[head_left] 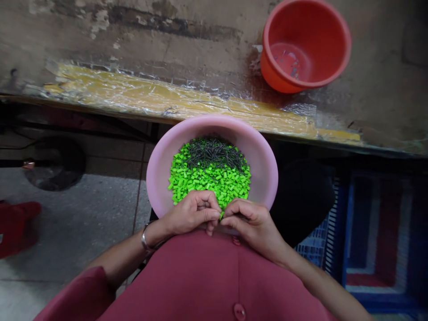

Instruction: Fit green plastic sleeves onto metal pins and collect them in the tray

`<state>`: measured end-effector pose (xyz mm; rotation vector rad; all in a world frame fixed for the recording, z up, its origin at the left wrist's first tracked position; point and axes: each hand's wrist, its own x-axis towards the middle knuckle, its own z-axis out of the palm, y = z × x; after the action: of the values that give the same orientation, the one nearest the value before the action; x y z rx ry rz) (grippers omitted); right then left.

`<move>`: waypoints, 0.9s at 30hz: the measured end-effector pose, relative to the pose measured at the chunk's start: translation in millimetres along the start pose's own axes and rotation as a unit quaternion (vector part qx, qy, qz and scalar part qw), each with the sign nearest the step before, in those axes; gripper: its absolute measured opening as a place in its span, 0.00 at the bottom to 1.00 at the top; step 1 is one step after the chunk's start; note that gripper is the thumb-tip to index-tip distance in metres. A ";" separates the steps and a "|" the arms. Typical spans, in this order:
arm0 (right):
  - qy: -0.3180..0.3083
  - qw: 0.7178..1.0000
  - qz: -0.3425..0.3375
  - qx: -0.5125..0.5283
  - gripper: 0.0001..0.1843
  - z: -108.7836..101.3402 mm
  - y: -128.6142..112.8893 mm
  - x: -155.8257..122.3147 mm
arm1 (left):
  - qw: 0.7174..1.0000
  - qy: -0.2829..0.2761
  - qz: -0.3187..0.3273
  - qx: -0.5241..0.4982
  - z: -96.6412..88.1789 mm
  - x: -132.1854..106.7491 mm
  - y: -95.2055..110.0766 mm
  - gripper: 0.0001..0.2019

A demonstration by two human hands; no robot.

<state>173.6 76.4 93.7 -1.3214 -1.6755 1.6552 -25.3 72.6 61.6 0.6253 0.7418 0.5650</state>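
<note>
A pink bowl (157, 178) rests against my body, below the table edge. Inside it lie many small bright green plastic pieces (207, 178), with a heap of dark, thin, ridged metal pieces (214, 151) on their far side. My left hand (197, 211) and my right hand (252, 220) meet over the bowl's near rim. Both are closed, thumb against fingers. A small green plastic piece (221, 215) shows between the two sets of fingertips; whether a metal piece is with it is too small to tell.
On the worn table (183, 53) ahead stands a red bucket (270, 67) with a few small bits at its bottom. Yellow tape (133, 96) covers the table's near edge. Blue crates (346, 249) stand low at the right, and a red object (20, 227) is on the floor at left.
</note>
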 end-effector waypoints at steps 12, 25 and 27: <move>-0.033 0.987 0.114 0.106 0.11 4.3 2.2 -5.8 | 0.999 -0.017 -0.021 -0.024 -0.6 3.5 -1.5 0.11; -0.038 0.955 0.159 0.247 0.13 5.7 6.2 -6.1 | 0.999 -0.025 -0.021 -0.011 -0.7 2.1 -0.7 0.12; -0.039 0.953 0.164 0.252 0.13 6.3 6.4 -6.7 | 0.999 -0.029 -0.019 -0.005 -0.9 2.2 -0.5 0.12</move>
<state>173.3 66.5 88.6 -1.3257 -0.9932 2.1623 -24.5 74.0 59.8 0.6151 0.6949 0.5121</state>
